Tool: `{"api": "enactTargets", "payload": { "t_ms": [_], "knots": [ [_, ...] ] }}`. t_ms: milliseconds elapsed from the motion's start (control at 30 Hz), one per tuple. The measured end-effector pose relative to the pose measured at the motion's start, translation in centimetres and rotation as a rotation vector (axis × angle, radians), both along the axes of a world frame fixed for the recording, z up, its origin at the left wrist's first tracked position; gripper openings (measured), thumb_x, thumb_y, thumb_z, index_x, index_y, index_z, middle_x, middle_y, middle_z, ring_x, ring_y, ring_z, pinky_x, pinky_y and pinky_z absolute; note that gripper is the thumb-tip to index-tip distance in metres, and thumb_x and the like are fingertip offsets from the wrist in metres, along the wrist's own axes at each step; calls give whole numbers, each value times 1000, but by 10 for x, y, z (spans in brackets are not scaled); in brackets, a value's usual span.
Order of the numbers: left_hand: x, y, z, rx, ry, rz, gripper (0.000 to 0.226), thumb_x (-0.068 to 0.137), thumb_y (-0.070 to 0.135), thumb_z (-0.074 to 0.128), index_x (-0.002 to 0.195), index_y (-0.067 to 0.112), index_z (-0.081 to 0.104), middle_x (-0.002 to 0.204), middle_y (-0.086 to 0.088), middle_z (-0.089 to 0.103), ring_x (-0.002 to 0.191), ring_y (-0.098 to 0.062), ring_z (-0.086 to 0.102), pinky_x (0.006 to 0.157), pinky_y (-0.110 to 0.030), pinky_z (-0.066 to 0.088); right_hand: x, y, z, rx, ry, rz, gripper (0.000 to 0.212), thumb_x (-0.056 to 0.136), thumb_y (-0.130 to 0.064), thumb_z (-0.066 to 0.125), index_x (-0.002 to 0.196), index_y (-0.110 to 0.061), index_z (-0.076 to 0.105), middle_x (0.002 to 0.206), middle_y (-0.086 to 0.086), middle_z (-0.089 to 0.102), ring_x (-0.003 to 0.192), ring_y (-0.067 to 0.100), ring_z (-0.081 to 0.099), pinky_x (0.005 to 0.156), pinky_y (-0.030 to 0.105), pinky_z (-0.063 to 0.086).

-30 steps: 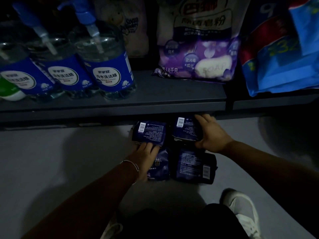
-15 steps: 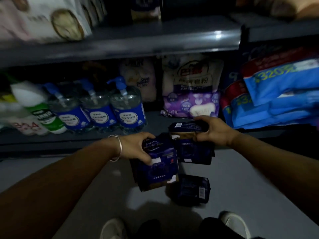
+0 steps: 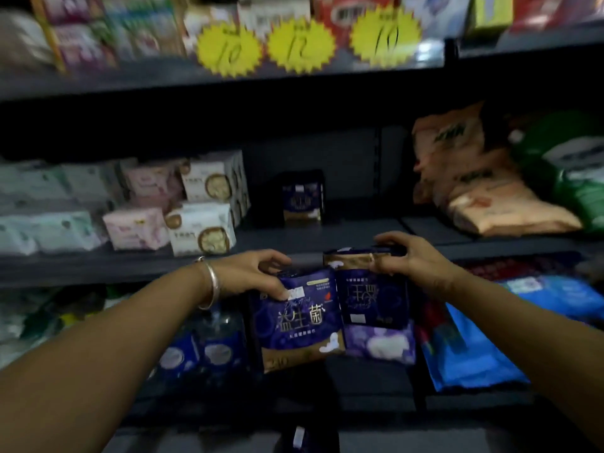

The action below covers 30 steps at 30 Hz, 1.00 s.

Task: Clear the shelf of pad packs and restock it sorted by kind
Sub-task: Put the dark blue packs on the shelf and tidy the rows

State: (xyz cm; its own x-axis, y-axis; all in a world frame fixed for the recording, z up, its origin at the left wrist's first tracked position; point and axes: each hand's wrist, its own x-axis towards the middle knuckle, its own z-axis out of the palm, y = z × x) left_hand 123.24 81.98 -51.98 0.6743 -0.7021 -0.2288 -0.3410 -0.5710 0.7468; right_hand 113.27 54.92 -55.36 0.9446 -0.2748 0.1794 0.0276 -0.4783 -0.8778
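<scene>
head view: left hand [image 3: 253, 276] grips the top edge of a dark blue pad pack [image 3: 299, 318], thumb on the front face, fingers curled over the top; pack hangs upright, print facing the camera. right hand [image 3: 415, 261] pinches the top of a second dark blue pack [image 3: 372, 294], which hangs upside down, print inverted. The two packs sit side by side, edges touching or just overlapping, in the air just near of the middle shelf [image 3: 327, 238] lip. One matching dark pack [image 3: 303, 199] stands upright far back in the open gap on that shelf; white and pink packs [image 3: 202, 207] to its left, orange bags [image 3: 483, 191] to the right. Another dark pack [image 3: 299, 438] lies at the bottom edge of frame, partly cut off

risks as I read it:
- both grips are top-edge only on slick film, so either pack could slip or swing and drop, likely onto the lower shelf stock
- right pack goes in upside down unless flipped, which spoils facing
- packs hang below the shelf lip; pushing forward without lifting would catch them on the edge and crumple them
- pushing in too far could knock over the standing pack at the back
- frame is blurred and dim, so I cannot tell whether both held packs are the same kind; mixing them would break the sort
- bottom pack could be missed
</scene>
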Motion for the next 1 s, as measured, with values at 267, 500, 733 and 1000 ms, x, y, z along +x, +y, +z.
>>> {"api": "enactTargets", "payload": {
  "t_ms": [267, 500, 733, 1000],
  "knots": [
    [38, -8, 71, -83, -99, -31, 76, 46, 31, 79, 116, 32, 51, 122, 6, 57, 109, -11, 58, 87, -27, 54, 31, -7, 65, 48, -95, 12, 60, 76, -12, 77, 129, -14, 50, 110, 9, 63, 88, 19, 68, 64, 22, 58],
    [105, -40, 92, -127, -210, -16, 71, 59, 18, 80, 120, 32, 47, 124, 7, 53, 107, -12, 59, 90, -29, 54, 93, -29, 89, -94, -201, -85, 75, 69, -17, 82, 134, -13, 46, 124, 5, 51, 108, 21, 58, 89, 38, 55],
    [172, -78, 78, -55, -241, -27, 74, 68, 8, 79, 127, 31, 41, 120, 4, 53, 105, -13, 59, 89, -32, 55, 152, -59, 93, -210, -235, -210, 77, 72, -28, 80, 137, -10, 43, 126, 6, 50, 113, 20, 54, 93, 33, 51],
    [223, -112, 57, 72, -346, -47, 80, 73, 20, 76, 137, 40, 33, 131, 13, 43, 112, -8, 48, 85, -16, 45, 185, -83, 74, -167, -239, -238, 57, 74, -23, 79, 123, -13, 53, 108, -4, 58, 94, 8, 55, 75, 16, 44]
  ]
}}
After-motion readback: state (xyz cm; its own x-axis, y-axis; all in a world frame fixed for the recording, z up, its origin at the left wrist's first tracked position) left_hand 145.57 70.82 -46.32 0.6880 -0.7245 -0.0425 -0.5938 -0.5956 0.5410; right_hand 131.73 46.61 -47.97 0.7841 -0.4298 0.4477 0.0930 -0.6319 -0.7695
